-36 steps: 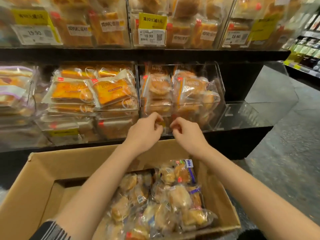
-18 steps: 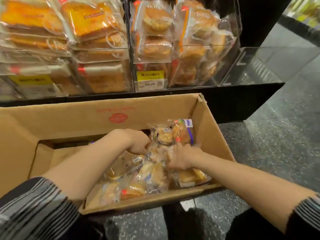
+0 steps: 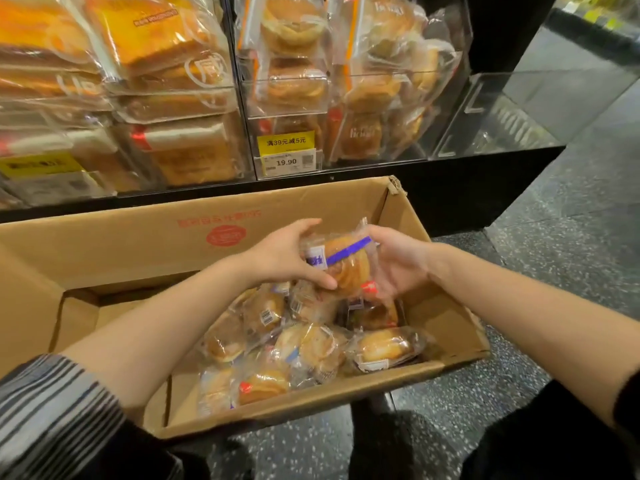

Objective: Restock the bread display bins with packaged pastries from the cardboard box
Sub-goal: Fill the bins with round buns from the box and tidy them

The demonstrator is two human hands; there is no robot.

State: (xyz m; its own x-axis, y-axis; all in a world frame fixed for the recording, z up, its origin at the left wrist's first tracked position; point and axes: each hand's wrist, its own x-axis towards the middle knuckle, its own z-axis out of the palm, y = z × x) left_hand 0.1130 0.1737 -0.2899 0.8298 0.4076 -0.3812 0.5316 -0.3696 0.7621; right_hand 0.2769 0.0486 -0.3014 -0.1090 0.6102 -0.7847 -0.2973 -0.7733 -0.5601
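Lifted since earlier: clear-wrapped golden pastry with blue stripe (image 3: 341,263), above brown cardboard box (image 3: 104,244). Left hand (image 3: 284,258) grips it; right hand (image 3: 398,263) cups it. Light, crushable, slippery film; hold edges.

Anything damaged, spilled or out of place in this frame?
Little stands out. The cardboard box has a torn, frayed far right corner. Pastries lie jumbled inside, none spilled on the floor. Both hands, left hand and right hand, hold one packaged pastry.

One camera only, worn on the person's head, looking forward and steeply down. It sits close over the cardboard box (image 3: 145,244), both forearms reaching in from the bottom corners, display bins (image 3: 346,98) filling the top.
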